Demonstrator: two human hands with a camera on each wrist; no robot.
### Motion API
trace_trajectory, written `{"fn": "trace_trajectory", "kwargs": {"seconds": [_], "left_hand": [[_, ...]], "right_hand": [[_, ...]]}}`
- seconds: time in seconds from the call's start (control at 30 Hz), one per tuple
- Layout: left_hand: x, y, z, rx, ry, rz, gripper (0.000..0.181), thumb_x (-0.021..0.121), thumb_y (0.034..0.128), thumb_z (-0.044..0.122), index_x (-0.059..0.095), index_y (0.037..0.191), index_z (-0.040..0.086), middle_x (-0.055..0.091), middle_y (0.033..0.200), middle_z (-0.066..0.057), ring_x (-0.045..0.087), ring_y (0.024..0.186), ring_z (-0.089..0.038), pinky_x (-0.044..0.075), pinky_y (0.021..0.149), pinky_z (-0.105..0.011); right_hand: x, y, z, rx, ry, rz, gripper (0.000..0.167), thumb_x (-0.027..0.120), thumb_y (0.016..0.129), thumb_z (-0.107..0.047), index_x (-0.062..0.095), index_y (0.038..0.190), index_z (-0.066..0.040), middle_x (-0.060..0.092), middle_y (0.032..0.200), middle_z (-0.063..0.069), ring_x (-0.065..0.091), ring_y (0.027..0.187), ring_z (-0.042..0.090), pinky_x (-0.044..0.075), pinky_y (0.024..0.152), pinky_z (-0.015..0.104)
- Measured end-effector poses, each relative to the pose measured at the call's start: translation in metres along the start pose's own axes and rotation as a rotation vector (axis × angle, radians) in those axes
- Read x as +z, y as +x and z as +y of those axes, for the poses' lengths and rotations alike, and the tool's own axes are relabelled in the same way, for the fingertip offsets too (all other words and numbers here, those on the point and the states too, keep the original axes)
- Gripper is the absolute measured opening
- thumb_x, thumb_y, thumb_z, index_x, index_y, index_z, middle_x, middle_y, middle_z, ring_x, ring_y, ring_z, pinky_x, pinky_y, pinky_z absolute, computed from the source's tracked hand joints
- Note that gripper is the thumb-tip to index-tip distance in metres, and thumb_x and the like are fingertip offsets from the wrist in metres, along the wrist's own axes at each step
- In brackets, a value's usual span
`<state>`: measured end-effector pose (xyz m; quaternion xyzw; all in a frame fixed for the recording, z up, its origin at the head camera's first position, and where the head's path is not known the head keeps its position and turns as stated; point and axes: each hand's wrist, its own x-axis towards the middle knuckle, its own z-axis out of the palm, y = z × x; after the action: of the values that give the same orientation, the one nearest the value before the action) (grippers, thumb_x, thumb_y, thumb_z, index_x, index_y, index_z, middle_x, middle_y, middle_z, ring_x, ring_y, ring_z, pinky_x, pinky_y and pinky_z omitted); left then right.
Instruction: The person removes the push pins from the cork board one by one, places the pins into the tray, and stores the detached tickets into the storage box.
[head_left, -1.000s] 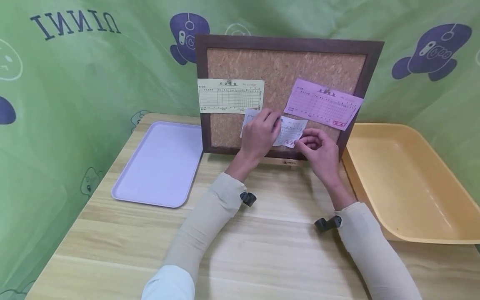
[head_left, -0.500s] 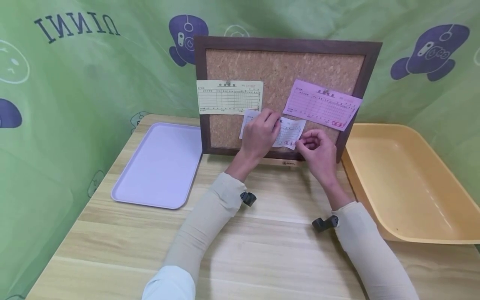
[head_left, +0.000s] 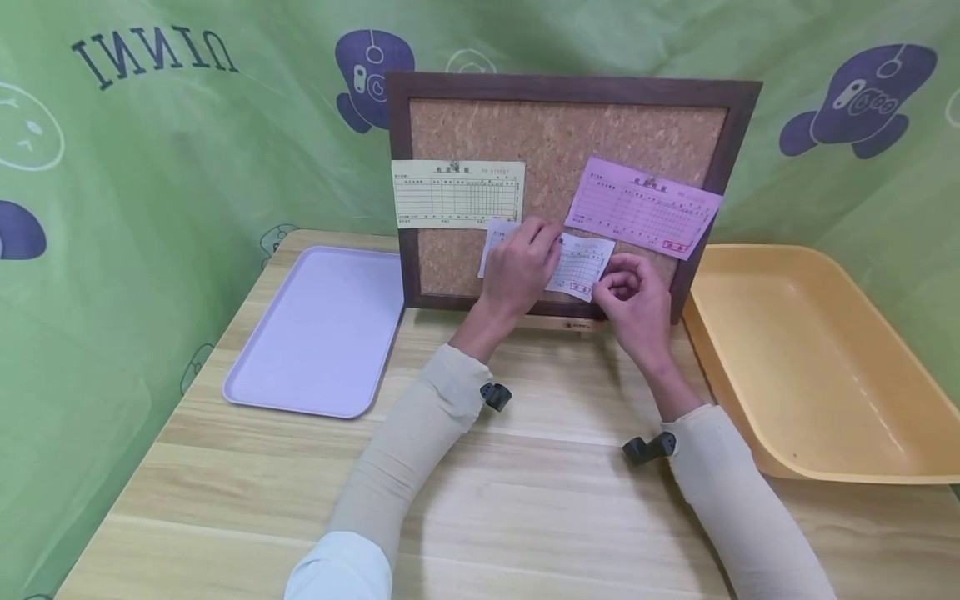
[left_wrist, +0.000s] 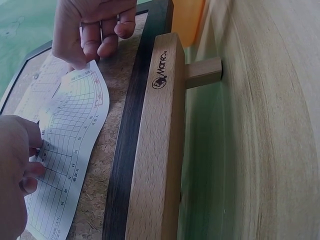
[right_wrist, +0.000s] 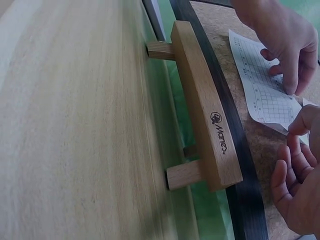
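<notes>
A white receipt slip (head_left: 581, 268) with a printed grid and a red stamp lies against the lower cork board (head_left: 570, 133). My left hand (head_left: 521, 265) covers its middle; in the left wrist view, those fingers (left_wrist: 31, 137) pinch a small greyish pin at the paper, mostly hidden. The slip's lower right corner is pinched by thumb and forefinger of my right hand (head_left: 637, 300), and the paper bows away from the cork there in the left wrist view. Above left hangs a pinned yellow receipt (head_left: 459, 196); above right, a tilted pink receipt (head_left: 645, 207), also pinned.
The dark-framed board stands on a wooden stand (right_wrist: 207, 110) on the wooden table (head_left: 525, 500). A lilac tray (head_left: 318, 329) lies to its left. To the right is a deep yellow tray (head_left: 825, 358), close to my right forearm. A green printed cloth (head_left: 187, 150) hangs behind.
The slip's right end shifts slightly in my right fingers, and its corner looks flatter now. My left hand keeps its place on the slip. The head view has drifted a little.
</notes>
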<state>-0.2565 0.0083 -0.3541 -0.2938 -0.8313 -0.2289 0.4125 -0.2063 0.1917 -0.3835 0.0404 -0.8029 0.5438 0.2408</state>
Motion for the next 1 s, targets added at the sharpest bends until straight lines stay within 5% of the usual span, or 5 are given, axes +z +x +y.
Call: {"fn": "trace_trajectory", "kwargs": {"seconds": [0.6,1.0], "left_hand": [[0.0009,0.0002,0.0002,0.002,0.013,0.010,0.015,0.067,0.0946,0.004,0.077,0.105,0.003,0.069,0.098,-0.006,0.068,0.084,-0.018,0.057,0.068,-0.025],[0.0016,0.0007,0.0010,-0.001,0.020,0.005,0.014,0.067,0.0946,0.005,0.077,0.104,0.004,0.070,0.098,-0.007,0.068,0.084,-0.018,0.057,0.070,-0.025]], "right_hand": [[-0.0025,0.0005,-0.0024,0.021,-0.055,-0.010,0.013,0.069,0.090,-0.006,0.073,0.100,0.003,0.070,0.089,0.011,0.061,0.074,0.011,0.049,0.067,0.017],[-0.0051,-0.0008,-0.0057,0.047,-0.073,-0.006,0.015,0.069,0.095,-0.008,0.071,0.103,0.004,0.070,0.094,0.010,0.061,0.080,0.011,0.049,0.073,0.019]]}}
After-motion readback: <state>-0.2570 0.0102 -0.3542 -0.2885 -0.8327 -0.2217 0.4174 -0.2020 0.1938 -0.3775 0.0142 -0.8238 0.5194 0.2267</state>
